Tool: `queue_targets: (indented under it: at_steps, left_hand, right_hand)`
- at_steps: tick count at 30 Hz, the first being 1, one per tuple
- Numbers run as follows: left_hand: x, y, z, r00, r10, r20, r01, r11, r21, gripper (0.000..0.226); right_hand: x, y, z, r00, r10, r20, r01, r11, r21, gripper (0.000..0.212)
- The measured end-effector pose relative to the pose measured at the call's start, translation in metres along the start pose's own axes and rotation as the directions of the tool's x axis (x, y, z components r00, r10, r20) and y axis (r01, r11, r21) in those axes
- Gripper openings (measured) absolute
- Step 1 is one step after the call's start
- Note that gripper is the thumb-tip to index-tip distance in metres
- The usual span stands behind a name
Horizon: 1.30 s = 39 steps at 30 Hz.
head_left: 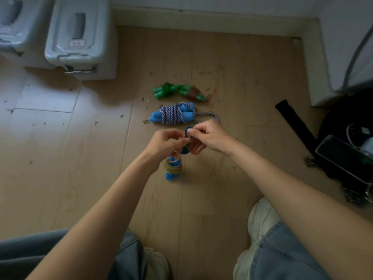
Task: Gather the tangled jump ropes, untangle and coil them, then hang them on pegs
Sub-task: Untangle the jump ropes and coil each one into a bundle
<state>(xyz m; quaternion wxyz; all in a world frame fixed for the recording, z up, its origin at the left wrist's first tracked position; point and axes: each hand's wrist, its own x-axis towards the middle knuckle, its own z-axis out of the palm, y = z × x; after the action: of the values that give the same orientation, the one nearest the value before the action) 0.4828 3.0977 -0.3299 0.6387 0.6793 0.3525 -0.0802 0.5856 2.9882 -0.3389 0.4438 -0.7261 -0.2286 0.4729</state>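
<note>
No text can be read anywhere. The nearer grey bin (pixel 80 37) carries a small white label (pixel 77 43) with a red border on its lid, below the handle, but the marks on it are too blurred to make out.

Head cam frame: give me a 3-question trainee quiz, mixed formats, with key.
1. True or false: the green rope lies farther from the person than the purple-white rope.
2. How many coiled ropes lie on the floor untouched? A) one B) two C) four
3. Fill in: the handles of the rope held by the left hand and right hand are ____ in colour.

Key: 1 true; 2 B; 3 blue
</note>
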Motion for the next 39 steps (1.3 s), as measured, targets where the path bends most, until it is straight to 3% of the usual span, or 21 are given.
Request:
queue_targets:
  at_steps: [3,6,9,12,15,17,19,22,25,28,30,31,35,37,39]
  left_hand:
    - [0.011,0.007,-0.002,0.998,-0.026,-0.06,0.03,0.998,0.062,0.011]
    - [0.027,0.009,-0.003,0.994,-0.073,-0.083,0.085,0.985,0.149,0.014]
    - [0.052,0.01,0.002,0.995,-0.017,-0.101,0.048,0.947,0.319,0.016]
    - [0.08,0.012,0.007,0.993,0.056,-0.107,0.002,0.878,0.478,0.013]
    - [0.099,0.013,0.011,0.977,0.181,-0.109,-0.08,0.794,0.603,0.013]
    - [0.105,0.018,0.012,0.962,0.244,-0.125,-0.105,0.749,0.654,0.015]
    - [0.108,0.024,0.013,0.958,0.254,-0.13,-0.103,0.733,0.672,0.017]
    - [0.113,0.029,0.009,0.961,0.25,-0.121,-0.104,0.728,0.678,0.01]
    - [0.117,0.03,-0.002,0.97,0.219,-0.108,-0.097,0.752,0.653,0.014]
    - [0.118,0.029,-0.014,0.981,0.164,-0.104,-0.078,0.823,0.563,0.013]
    - [0.118,0.028,-0.019,0.982,0.155,-0.109,-0.068,0.827,0.558,0.013]
    - [0.118,0.027,-0.021,0.983,0.149,-0.106,-0.063,0.82,0.569,0.013]
    - [0.122,0.025,-0.025,0.987,0.14,-0.08,-0.07,0.818,0.571,0.01]
    - [0.123,0.023,-0.027,0.988,0.131,-0.085,-0.062,0.831,0.553,0.01]
    - [0.124,0.023,-0.029,0.987,0.128,-0.093,-0.061,0.849,0.526,0.007]
  right_hand:
    - [0.0,0.009,-0.021,0.997,0.003,-0.075,-0.001,1.0,0.027,0.019]
    - [0.021,0.03,-0.051,0.974,0.039,-0.225,-0.102,0.956,-0.276,0.025]
    - [0.062,0.054,-0.065,0.891,0.036,-0.453,-0.271,0.841,-0.468,0.042]
    - [0.098,0.08,-0.065,0.901,0.082,-0.426,-0.325,0.777,-0.538,0.044]
    - [0.106,0.092,-0.068,0.914,-0.094,-0.395,-0.202,0.739,-0.642,0.017]
    - [0.109,0.089,-0.076,0.827,-0.306,-0.471,-0.112,0.732,-0.672,0.017]
    - [0.121,0.081,-0.087,0.78,-0.362,-0.511,-0.073,0.758,-0.648,0.031]
    - [0.146,0.069,-0.098,0.873,-0.303,-0.382,-0.084,0.679,-0.729,0.06]
    - [0.157,0.063,-0.107,0.888,-0.34,-0.31,-0.006,0.665,-0.747,0.038]
    - [0.147,0.05,-0.107,0.778,-0.597,-0.198,0.243,0.576,-0.781,0.023]
    - [0.141,0.043,-0.099,0.7,-0.712,-0.055,0.399,0.453,-0.797,0.028]
    - [0.141,0.04,-0.096,0.704,-0.711,0.003,0.434,0.427,-0.794,0.035]
    - [0.163,0.032,-0.091,0.85,-0.519,0.086,0.33,0.398,-0.856,0.049]
    - [0.173,0.034,-0.089,0.898,-0.439,0.031,0.248,0.445,-0.861,0.047]
    - [0.177,0.035,-0.089,0.895,-0.443,-0.063,0.204,0.531,-0.823,0.041]
